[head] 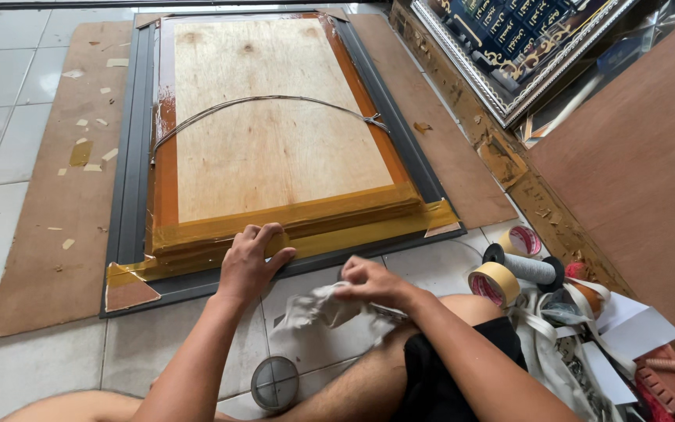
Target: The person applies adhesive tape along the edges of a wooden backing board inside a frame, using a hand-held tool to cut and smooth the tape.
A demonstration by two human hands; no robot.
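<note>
Brown packing tape (291, 223) lies under the fingers (263, 234) of the left hand (250, 264), which are curled and pressed flat on the near edge of a picture frame (130, 180), apparently rubbing the strip down where it seals the plywood backing (267, 117) to the grey moulding. The right hand (373, 283) has its fingers pinched shut on a crumpled white rag (318, 309), held just above the floor tiles and near the frame's near edge, ready at the person's knee. The frame lies face down on sheets of brown cardboard (48, 234), so the back is uppermost and the front is cushioned; a hanging wire (267, 100) arcs loosely across the backing between its two side edges. A clear roll of tape (275, 383) rests on the tiles between the forearms. To the right, rolls of tape (494, 283), a dark spool (526, 267) and loose strips are heaped within reach. Beyond the cardboard, a second ornate silver-edged frame (509, 55) leans at the upper right, beside a large brown board (634, 156); the floor (9, 62) is pale tile.
</note>
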